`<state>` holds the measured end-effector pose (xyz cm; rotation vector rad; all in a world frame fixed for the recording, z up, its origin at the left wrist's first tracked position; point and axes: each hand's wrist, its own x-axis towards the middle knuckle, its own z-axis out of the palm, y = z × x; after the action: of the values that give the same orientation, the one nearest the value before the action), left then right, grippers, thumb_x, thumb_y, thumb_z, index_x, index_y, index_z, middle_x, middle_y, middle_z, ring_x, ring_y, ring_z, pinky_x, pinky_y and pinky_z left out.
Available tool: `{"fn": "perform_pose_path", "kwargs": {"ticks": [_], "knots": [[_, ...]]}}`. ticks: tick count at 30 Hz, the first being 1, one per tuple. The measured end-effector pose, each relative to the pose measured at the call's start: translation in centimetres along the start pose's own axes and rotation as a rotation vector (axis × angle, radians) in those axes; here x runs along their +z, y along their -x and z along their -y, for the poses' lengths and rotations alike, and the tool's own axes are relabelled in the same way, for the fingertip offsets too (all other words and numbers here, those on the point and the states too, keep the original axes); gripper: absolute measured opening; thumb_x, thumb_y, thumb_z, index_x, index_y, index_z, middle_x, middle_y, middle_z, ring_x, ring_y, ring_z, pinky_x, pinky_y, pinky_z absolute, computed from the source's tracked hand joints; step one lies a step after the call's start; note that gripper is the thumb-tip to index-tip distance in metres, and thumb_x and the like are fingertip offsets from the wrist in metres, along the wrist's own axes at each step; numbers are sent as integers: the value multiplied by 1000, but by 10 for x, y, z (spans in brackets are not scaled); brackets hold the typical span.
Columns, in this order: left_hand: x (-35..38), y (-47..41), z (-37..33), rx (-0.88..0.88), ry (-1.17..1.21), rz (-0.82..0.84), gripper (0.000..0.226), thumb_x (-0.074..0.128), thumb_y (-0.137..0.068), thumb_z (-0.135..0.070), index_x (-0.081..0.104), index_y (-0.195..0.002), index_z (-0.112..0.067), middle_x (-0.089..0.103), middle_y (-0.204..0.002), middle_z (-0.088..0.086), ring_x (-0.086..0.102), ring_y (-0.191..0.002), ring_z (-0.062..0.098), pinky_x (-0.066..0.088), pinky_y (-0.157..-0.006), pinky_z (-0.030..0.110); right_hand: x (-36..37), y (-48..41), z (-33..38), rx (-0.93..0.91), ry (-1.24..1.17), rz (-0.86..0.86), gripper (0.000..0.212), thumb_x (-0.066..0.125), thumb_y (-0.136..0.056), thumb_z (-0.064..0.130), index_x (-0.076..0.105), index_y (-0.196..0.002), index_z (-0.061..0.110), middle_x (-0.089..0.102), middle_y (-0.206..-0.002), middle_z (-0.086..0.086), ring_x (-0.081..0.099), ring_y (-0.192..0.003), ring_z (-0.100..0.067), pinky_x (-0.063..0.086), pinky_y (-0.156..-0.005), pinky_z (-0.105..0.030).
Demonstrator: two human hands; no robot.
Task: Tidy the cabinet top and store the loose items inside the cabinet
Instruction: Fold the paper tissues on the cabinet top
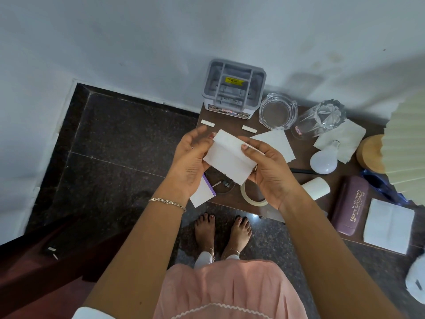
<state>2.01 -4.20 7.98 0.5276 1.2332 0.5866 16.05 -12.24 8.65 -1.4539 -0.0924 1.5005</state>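
Both hands hold a folded white tissue [226,157] above the brown cabinet top [296,157]. My left hand [192,162] supports its left edge, fingers loosely bent behind it. My right hand [268,166] pinches the right side with the thumb on top. Another white tissue [279,143] lies flat on the cabinet top just behind the held one. A crumpled tissue [345,139] sits under a clear glass [319,120].
On the top stand a grey organiser box [233,88], a glass ashtray [277,111], a bulb [324,160], a tape roll [250,199], a white tube [316,187], a purple spectacle case [350,206], a folded white cloth [388,226] and a pleated lamp [404,143]. Dark floor lies left.
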Motion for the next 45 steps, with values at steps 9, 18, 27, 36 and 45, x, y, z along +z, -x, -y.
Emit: {"fn": "perform_pose_path", "kwargs": {"ticks": [9,18,27,36,45], "knots": [[20,20,25,-247,328,-10,47,49,-96,-44,60,-125,-10,72,-112,10,69,-102,22,54,-91,35,10,4,-5,-173,-19,-87,35,64,-89,7,64,-123,10,70,-117,-4,67,-103,-13,55,-89,-26],[24,19,15,-194,366,49,60,46,-92,-57,57,-132,-14,66,-125,12,63,-114,27,54,-93,41,14,10,-4,-302,269,-94,28,44,-101,32,72,-100,27,65,-112,7,57,-99,11,39,-79,-1],[25,20,8,-177,263,117,39,61,-90,-31,61,-122,-9,68,-118,14,67,-104,25,56,-89,38,7,-1,-14,-382,439,-67,27,42,-100,42,68,-103,42,51,-105,13,50,-113,-10,40,-99,-25],[31,5,-1,-38,-69,132,34,56,-91,2,58,-123,-9,69,-117,10,67,-107,23,56,-90,37,-3,-13,1,-464,656,-192,36,68,-87,15,60,-120,26,66,-100,13,61,-89,-3,51,-74,-21],[47,-36,-58,318,-719,-40,13,76,-79,-19,67,-81,-11,67,-79,7,61,-75,14,52,-75,28,9,-50,54,-601,628,-274,23,67,-84,6,62,-87,28,63,-79,20,61,-74,2,48,-69,-10]]}}
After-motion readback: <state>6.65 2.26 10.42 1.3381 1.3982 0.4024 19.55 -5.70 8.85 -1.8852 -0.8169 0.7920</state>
